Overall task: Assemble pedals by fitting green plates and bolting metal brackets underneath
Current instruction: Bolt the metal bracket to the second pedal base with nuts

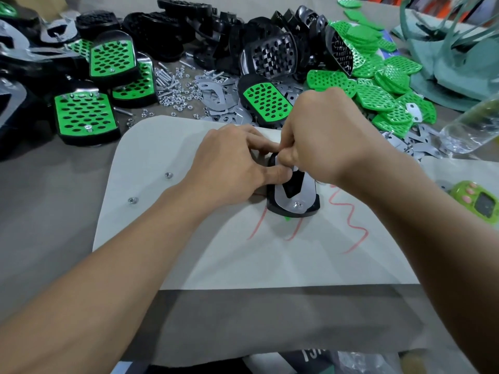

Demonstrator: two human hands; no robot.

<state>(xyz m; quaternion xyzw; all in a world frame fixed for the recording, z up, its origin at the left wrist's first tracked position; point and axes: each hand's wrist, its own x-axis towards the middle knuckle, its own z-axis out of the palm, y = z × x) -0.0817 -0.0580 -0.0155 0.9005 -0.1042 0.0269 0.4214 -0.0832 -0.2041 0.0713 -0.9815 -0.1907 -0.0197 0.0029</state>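
two bare forearms are reaching in from the near edge over a pale paper sheet [189, 252] that is lying on the worktop [54, 184]. in the middle of the sheet a black pedal [310, 207] is lying face down, with a metal bracket [280, 197] sitting on its underside and a sliver of green plate [287, 218] peeking out at the near end. the left hand [229, 163] is gripping the pedal from the left, its thumb pressing on the bracket. the right hand [324, 136] is hovering over the far end with its fingertips pinched together; what they are pinching is hidden, though it is probably the far nut going onto its bolt. a near nut [297, 204] is already sitting on the bracket's near end.

the main risk is lying at that hidden far end. with only one end fastened, the bracket is free to swing about the near nut, so if the thumb is easing off, the hole may be drifting off its bolt. the bolt may also be sinking back through the face-down pedal under finger pressure, leaving the nut spinning on nothing or starting crooked. a dropped nut would be rolling among the two spare nuts [168, 175] on the sheet or into the hardware pile [172, 87] beyond. the right forearm is also passing close to a tilted plastic bottle [472, 125] on the right, which a wide elbow swing might be knocking.
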